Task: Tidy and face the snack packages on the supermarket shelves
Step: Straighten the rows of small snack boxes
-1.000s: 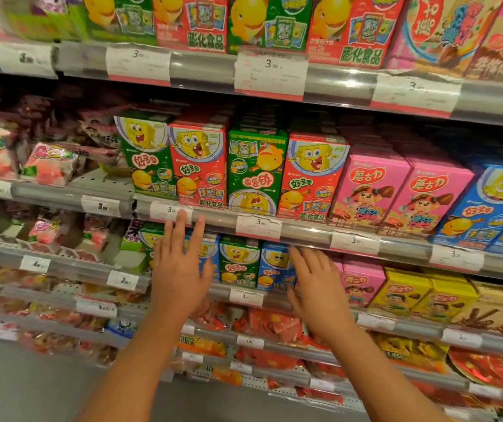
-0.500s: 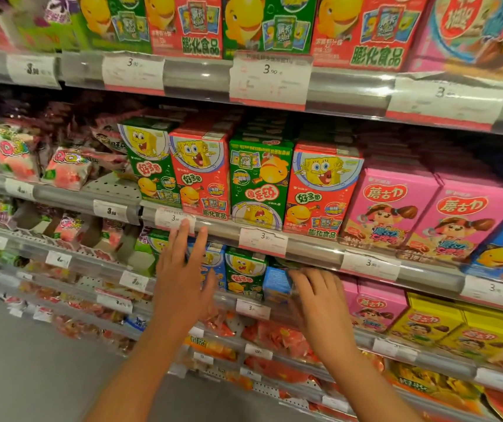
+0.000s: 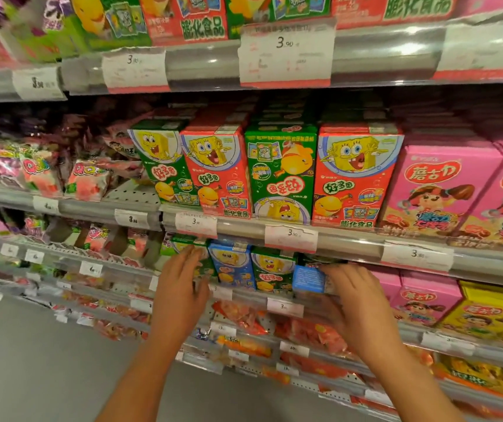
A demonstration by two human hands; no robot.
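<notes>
On the third shelf a short row of small cartoon snack boxes stands under the price rail: a green box (image 3: 183, 251), a blue box (image 3: 232, 266), another green box (image 3: 270, 272) and a blue box turned sideways (image 3: 308, 278). My left hand (image 3: 180, 293) rests flat with fingers on the left green box. My right hand (image 3: 356, 303) has its fingers curled on the right edge of the sideways blue box. Whether it grips that box firmly is unclear.
Above stand taller green and red cartoon boxes (image 3: 280, 175) and pink boxes (image 3: 436, 190) behind a shelf rail with price tags (image 3: 289, 237). Pink (image 3: 423, 300) and yellow boxes (image 3: 484, 312) fill the right. Soft candy bags (image 3: 88, 181) lie left. Grey floor (image 3: 30, 360) is below.
The view has moved closer to the shelf. Both hands reached further in: the left onto the green box, the right onto the blue box, which now shows its side.
</notes>
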